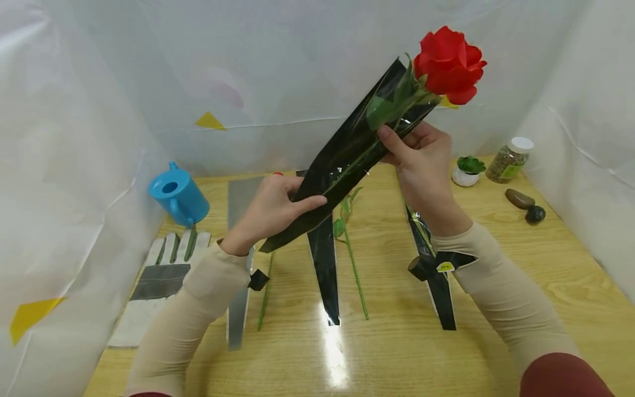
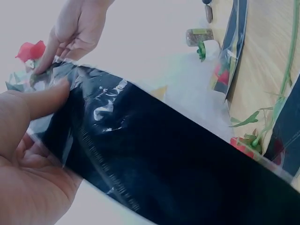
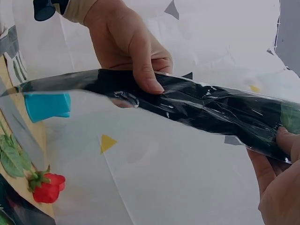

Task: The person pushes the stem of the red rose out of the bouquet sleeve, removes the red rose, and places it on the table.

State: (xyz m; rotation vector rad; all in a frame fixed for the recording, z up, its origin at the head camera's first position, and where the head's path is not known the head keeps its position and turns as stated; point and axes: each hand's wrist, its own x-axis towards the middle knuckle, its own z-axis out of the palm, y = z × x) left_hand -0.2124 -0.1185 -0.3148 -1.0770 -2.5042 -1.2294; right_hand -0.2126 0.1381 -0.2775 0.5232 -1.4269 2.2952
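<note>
- The rose sits in a black-and-clear plastic sleeve, held up in the air above the middle of the table, tip low at the left, bloom high at the right.
- The left hand pinches the sleeve's lower, narrow part, thumb on the near face and fingers behind it.
- The right hand grips the upper part just below the bloom, thumb pressing the film where the leaves lie.
- The sleeve looks thin, glossy and crinkly: probably very light, floppy and slippery, so it likely needs a grip at two places to stay straight.
- The stem inside seems the only stiff part; pinching through the film onto it should give the surest hold.
- The bloom looks soft and easily crushed, and is best left untouched.
- On the table lie more sleeves, a bare stem, a work glove at the near left, and a blue watering can at the far left.
</note>
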